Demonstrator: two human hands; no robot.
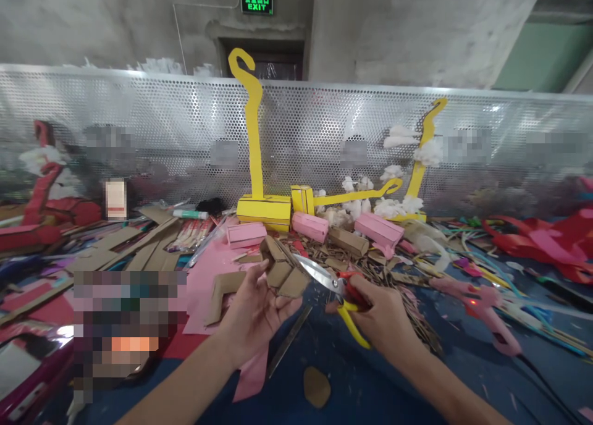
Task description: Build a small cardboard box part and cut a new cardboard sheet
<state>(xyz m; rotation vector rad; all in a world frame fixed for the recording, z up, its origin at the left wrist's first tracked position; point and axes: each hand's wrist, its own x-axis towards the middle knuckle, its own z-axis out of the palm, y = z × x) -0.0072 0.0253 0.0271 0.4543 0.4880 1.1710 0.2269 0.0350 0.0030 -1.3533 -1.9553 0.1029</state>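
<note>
My left hand (259, 311) holds a folded piece of brown cardboard (283, 269), palm up with the fingers beneath it. In my right hand (382, 307) is a pair of scissors (319, 273) with red and yellow handles. The blades look slightly parted, and their tips reach the right edge of the cardboard piece. An L-shaped cardboard strip (225, 289) lies on pink paper (199, 301) just left of my left hand. A small rounded cardboard scrap (317, 387) rests on the blue table (370, 388) below my hands.
Behind stand yellow hook-necked cardboard forms (264, 210) and pink boxes (310, 226). Cardboard offcuts (365, 264) pile up beyond the scissors. A pink glue gun (482, 304) lies at right, its light on. A metal ruler (290, 341) is near my left hand; a perforated metal screen (306, 141) closes the back.
</note>
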